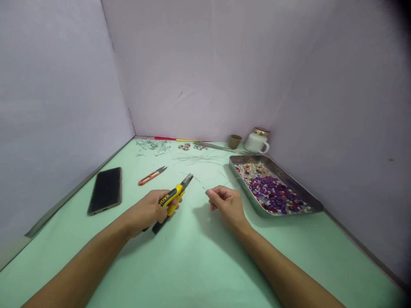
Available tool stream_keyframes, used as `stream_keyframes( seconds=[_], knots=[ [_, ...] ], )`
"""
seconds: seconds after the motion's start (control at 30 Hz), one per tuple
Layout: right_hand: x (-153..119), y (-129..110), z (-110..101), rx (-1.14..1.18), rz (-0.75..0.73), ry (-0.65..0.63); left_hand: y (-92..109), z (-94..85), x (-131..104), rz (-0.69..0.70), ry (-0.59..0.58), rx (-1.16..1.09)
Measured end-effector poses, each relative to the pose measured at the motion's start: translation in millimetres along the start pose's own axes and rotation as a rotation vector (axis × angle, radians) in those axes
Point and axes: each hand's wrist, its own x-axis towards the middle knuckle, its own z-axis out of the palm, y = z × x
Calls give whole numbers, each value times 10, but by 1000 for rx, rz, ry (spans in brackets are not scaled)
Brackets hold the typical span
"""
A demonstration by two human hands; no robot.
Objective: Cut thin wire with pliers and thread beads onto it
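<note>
My left hand [159, 206] is wrapped round the yellow and black handles of a pair of pliers [175, 194]. Their metal jaws point up and to the right, close to a thin wire [199, 181]; whether they grip it I cannot tell. Between thumb and forefinger, my right hand [226, 203] pinches that wire, its other fingers curled. The wire is held above the green tabletop [192, 256], and its free end runs toward the pliers' jaws.
A metal tray [253, 200] of purple, red and white beads stands at right. Orange thread snips [152, 176] and a phone [105, 190] lie at left. Farther back are loose wires [197, 158], wire pieces [152, 146], beaded rings [184, 146], a brown cup [235, 141] and a lidded mug [256, 142]. Walls enclose the table.
</note>
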Motion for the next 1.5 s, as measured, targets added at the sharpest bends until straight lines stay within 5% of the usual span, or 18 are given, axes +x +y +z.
stream_keyframes(
  seconds=[0.3, 0.57, 0.87, 1.23, 1.5],
  knots=[
    [0, 2, 4, 91, 64, -38, 23, 43, -4, -13, 16, 29],
    [21, 48, -7, 438, 284, -23, -42, -167, 42, 10, 181, -59],
    [59, 74, -25, 516, 323, 7, -11, -165, -21, 13, 80, 0],
    [25, 29, -1, 398, 264, -10, -56, -177, 5, 17, 51, -12],
    [-7, -5, 20, 183, 114, -46, 31, -150, -14, 8, 156, 151]
  ],
)
